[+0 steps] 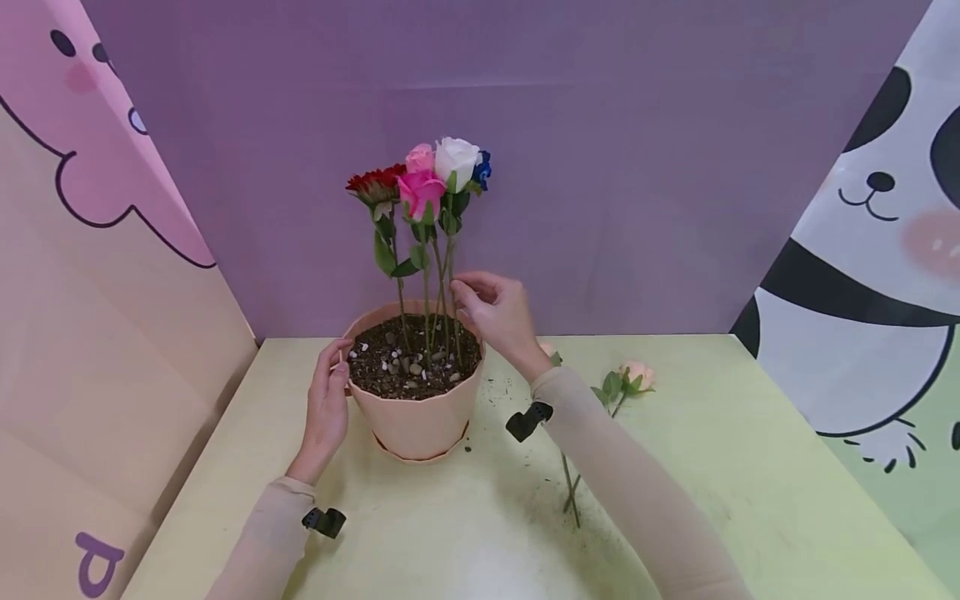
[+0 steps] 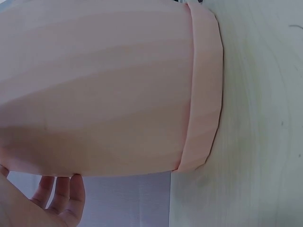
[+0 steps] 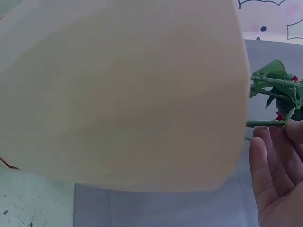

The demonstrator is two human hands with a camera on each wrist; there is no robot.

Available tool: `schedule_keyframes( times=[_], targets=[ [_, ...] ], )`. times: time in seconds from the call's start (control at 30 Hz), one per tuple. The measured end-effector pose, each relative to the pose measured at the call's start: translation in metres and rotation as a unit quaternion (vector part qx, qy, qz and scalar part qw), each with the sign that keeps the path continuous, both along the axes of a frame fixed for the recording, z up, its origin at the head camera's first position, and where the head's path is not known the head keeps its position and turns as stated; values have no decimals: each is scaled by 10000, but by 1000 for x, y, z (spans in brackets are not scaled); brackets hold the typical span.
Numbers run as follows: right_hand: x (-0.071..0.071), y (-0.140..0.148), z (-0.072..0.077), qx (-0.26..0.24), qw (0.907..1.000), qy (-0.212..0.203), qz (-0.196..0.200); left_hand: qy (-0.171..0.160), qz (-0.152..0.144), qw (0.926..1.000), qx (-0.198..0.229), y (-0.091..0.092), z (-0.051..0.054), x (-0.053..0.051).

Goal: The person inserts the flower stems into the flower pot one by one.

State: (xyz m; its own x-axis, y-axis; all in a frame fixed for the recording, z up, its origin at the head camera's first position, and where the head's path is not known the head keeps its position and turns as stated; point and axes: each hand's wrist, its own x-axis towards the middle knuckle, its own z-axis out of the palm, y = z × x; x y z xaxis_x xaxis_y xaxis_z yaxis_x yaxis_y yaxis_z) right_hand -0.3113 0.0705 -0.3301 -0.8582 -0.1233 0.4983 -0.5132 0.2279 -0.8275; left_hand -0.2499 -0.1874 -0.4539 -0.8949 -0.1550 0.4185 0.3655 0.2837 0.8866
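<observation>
"Where's the flower pot (image 1: 422,427)?"
"Near the far edge of the desk (image 1: 435,529), closer to the far left corner than the far right, with upright stems standing in its soil (image 1: 375,379)."
"And the right hand (image 1: 498,317)?"
"Thumb and fingers pinch one green stem (image 3: 266,123) above the rim. I can't tell which bloom it bears."
"The left hand (image 1: 327,408)?"
"Fingers extended, thumb apart, tips resting against the pot's left side."
"Anything lying down?"
"Pale roses (image 1: 636,377), between pot and right edge, stems crossed, partly behind the right sleeve (image 1: 630,475)."
</observation>
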Motion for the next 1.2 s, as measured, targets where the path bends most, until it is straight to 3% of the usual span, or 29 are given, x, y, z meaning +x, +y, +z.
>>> schedule_keyframes(
  times=[0.13,0.4,0.8,1.2],
  targets=[
    [4,-2,0,-168,9998,-49,47,65,-24,10000,-36,-1,1,0],
    [4,-1,5,-232,9993,279,-103,82,-10,9999,-64,-2,4,-1],
    [5,9,0,-559,9984,33,-121,17,-79,10000,21,-3,2,-1],
    [11,17,-3,-567,9980,-172,-219,-38,-96,9999,-1,-4,-1,0]
  ],
)
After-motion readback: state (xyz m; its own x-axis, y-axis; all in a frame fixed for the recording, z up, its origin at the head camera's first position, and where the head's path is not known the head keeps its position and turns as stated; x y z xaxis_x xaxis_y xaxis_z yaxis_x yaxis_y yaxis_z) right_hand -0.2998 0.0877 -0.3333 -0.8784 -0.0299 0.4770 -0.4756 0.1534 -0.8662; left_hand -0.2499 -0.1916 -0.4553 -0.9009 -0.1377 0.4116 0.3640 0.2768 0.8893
